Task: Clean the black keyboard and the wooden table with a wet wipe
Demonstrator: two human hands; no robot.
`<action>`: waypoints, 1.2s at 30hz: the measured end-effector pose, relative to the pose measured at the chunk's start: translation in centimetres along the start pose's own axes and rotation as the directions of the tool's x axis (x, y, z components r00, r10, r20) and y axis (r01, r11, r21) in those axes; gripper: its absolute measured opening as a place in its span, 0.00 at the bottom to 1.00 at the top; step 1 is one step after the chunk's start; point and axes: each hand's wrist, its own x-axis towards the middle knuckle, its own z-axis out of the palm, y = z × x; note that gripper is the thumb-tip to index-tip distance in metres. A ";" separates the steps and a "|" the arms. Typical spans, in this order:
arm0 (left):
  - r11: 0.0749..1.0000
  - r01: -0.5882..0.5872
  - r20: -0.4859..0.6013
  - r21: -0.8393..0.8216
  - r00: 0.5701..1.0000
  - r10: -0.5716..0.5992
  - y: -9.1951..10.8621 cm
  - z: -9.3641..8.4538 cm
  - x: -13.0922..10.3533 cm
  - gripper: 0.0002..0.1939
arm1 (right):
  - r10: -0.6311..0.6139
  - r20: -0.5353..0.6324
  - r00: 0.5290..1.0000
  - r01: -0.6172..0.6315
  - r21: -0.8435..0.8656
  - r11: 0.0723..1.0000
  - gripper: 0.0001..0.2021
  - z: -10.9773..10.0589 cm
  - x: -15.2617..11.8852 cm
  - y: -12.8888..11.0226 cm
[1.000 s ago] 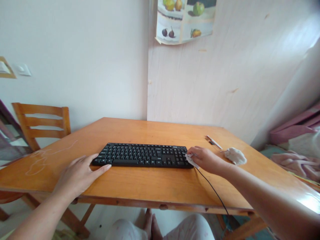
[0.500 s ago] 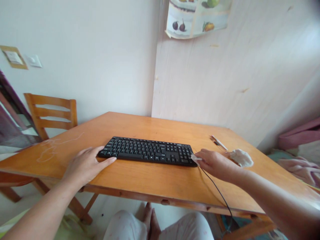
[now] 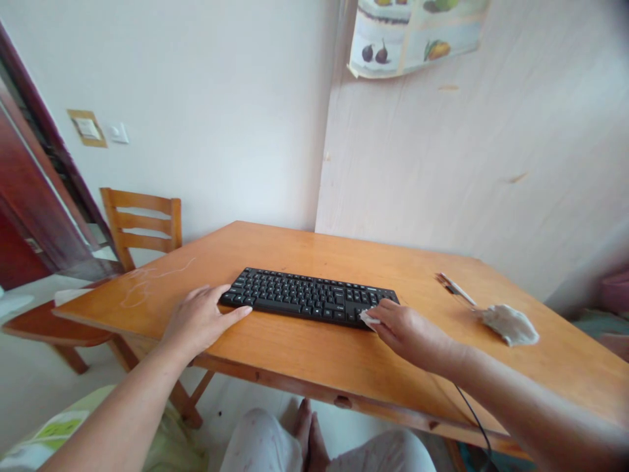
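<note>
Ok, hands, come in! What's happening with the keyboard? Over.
Left hand on keyboard, left end. Right hand pinching white tissue at near right edge. Crumpled cloth off right, not touching.

A room in a home is shown, as is suggested by the mix of plain furniture and soft household things. A wooden table [image 3: 285,252] is set against pale walls, and a slatted wooden chair [image 3: 147,223] is placed at its far left corner. A fruit painting [image 3: 417,39] (figs can be made out along its lower edge) is hung on the wall, and a light switch [image 3: 118,132] is mounted farther left, beside a small framed panel [image 3: 87,128]. Patterned, loose trousers [image 3: 265,442] and bare feet [image 3: 311,432], by which a domestic setting is suggested, are seen below the table edge. A reddish door [image 3: 24,196] is glimpsed at the left.
</note>
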 end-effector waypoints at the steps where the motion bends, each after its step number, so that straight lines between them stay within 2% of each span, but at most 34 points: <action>1: 1.000 -0.003 -0.001 -0.002 1.000 0.003 0.1 -0.1 -0.1 0.40 | -0.012 -0.003 1.000 0.012 0.001 1.000 0.13 0.2 0.4 -0.4; 10: 1.000 -0.007 -0.017 -0.001 1.000 0.007 0.3 -0.1 -0.3 0.39 | -0.131 -0.013 0.991 0.131 0.029 0.991 0.10 1.4 3.3 -3.1; 19: 0.997 0.031 -0.016 -0.070 0.999 -0.033 0.5 0.0 -0.8 0.38 | -0.208 -0.021 0.978 0.209 0.057 0.976 0.10 2.5 6.6 -5.7; 23: 0.994 0.018 -0.056 -0.110 0.998 -0.024 0.5 0.1 -0.9 0.34 | -0.238 -0.015 0.971 0.238 0.063 0.969 0.11 3.1 8.2 -6.9; 29: 0.976 0.026 -0.113 -0.216 0.992 -0.052 0.6 0.3 -1.2 0.37 | -0.278 -0.005 0.960 0.278 0.063 0.958 0.11 3.7 10.4 -8.9; 36: 0.966 0.025 -0.143 -0.257 0.988 -0.064 0.6 0.6 -1.4 0.33 | -0.320 -0.008 0.947 0.320 0.054 0.946 0.11 4.5 13.4 -11.6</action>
